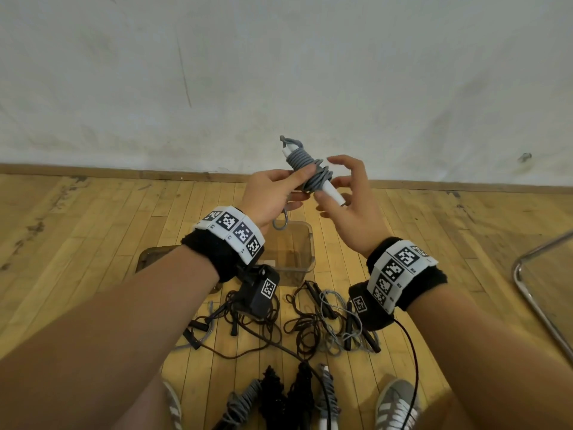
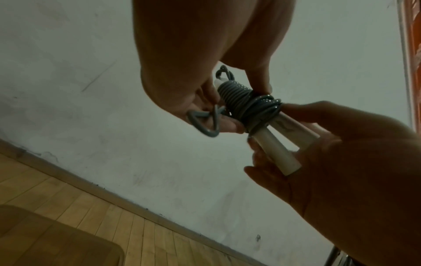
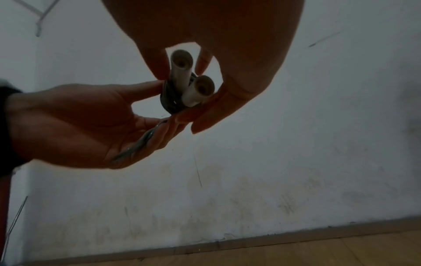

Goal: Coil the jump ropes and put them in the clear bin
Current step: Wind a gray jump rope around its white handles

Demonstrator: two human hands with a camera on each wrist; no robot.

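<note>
While two shoes (image 1: 398, 405) are planted on the wooden floor (image 1: 93, 243) at 6 o'clock, several already wound ropes (image 1: 279, 398) are seen lying between them. Just beyond, toward 12 o'clock, loose black and grey ropes (image 1: 310, 324) are spread in a tangle, and behind these the clear bin (image 1: 305, 249) is stood on the floor. Above the bin a grey jump rope (image 1: 307, 169), wound round its two white handles (image 2: 280, 153), is held in the air. Its coil is pinched by the left hand (image 1: 273, 197) between thumb and fingers, with a loose loop (image 2: 205, 124) hanging under the palm. The handle ends are lightly gripped by the curled fingertips of the right hand (image 1: 350, 206). A metal chair frame (image 1: 539, 293) is seen at 3 o'clock, and a white wall (image 1: 279, 72) at 12 o'clock.
</note>
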